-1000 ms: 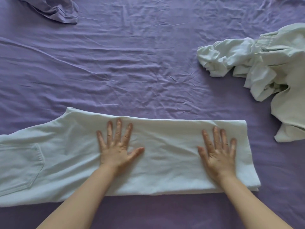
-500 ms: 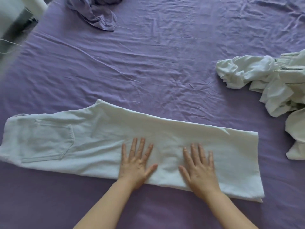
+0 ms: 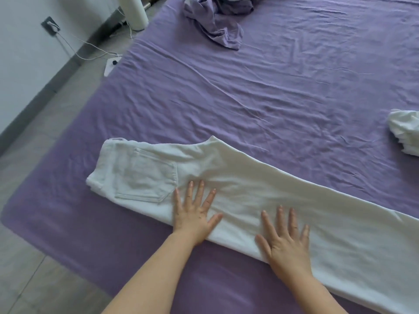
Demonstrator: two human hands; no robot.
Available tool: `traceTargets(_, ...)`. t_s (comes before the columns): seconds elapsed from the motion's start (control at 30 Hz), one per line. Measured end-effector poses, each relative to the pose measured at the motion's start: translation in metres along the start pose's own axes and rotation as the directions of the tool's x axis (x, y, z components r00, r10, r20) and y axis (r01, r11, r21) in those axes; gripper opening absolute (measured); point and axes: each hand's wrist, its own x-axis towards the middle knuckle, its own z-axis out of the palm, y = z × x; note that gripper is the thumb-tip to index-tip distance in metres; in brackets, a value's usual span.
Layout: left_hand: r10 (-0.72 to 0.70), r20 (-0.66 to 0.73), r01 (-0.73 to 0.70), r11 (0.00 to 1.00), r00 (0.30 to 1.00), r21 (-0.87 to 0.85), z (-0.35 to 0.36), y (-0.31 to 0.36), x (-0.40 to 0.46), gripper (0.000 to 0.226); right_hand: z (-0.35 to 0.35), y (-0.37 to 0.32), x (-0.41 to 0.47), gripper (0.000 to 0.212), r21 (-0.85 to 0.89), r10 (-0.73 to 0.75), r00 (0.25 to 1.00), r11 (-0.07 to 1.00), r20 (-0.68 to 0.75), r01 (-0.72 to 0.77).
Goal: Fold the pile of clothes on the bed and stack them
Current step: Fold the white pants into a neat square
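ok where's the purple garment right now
In the head view the crumpled purple garment lies at the far top edge of the bed, left of centre, well beyond the white trousers that both hands press flat.

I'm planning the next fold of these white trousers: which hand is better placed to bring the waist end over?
Probably the left hand. It lies flat on the white trousers right beside the back pocket, close to the waist end. The right hand presses flat further along the legs and could hold them in place.

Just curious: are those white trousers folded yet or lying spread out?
Folded once lengthwise: the white trousers lie as one long strip, one back pocket showing, not yet folded shorter.
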Motion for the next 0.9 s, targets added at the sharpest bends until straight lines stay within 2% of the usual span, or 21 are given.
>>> traceTargets(0.17, 0.092, -0.033, -0.091, 0.995, 0.995, 0.034, -0.005, -0.057, 0.016, 0.07, -0.011, -0.085, 0.054, 0.059, -0.035, -0.157, 0.988, 0.987, -0.001, 0.157)
traceTargets(0.3, 0.052, -0.087, -0.054, 0.998, 0.995, -0.024, -0.002, -0.117, 0.03, 0.079, -0.011, -0.144, 0.081, 0.06, -0.035, -0.213, 0.976, 0.977, -0.042, 0.211)
traceTargets(0.4, -0.047, -0.159, 0.034, 0.996, 0.986, -0.084, 0.003, -0.163, 0.038, 0.08, -0.013, -0.18, 0.095, 0.066, -0.034, -0.293, 0.955, 0.956, -0.036, 0.292)
traceTargets(0.5, -0.247, -0.138, 0.216, 0.954, 0.959, -0.209, 0.002, -0.202, 0.043, 0.081, -0.013, -0.209, 0.108, 0.066, -0.083, -0.409, 0.912, 0.909, 0.019, 0.41)
traceTargets(0.67, -0.435, -0.018, 0.402, 0.847, 0.9, -0.347, -0.011, -0.231, 0.055, 0.089, -0.021, -0.222, 0.124, 0.069, -0.128, -0.429, 0.9, 0.891, 0.08, 0.436)
traceTargets(0.77, -0.509, 0.055, 0.478, 0.759, 0.859, -0.442, -0.018, -0.234, 0.062, 0.095, -0.029, -0.226, 0.122, 0.077, -0.016, -0.395, 0.911, 0.916, 0.121, 0.4)
traceTargets(0.9, -0.605, 0.035, 0.549, 0.695, 0.796, -0.464, -0.025, -0.232, 0.061, 0.106, -0.029, -0.234, 0.119, 0.08, 0.004, -0.36, 0.925, 0.932, 0.121, 0.362)
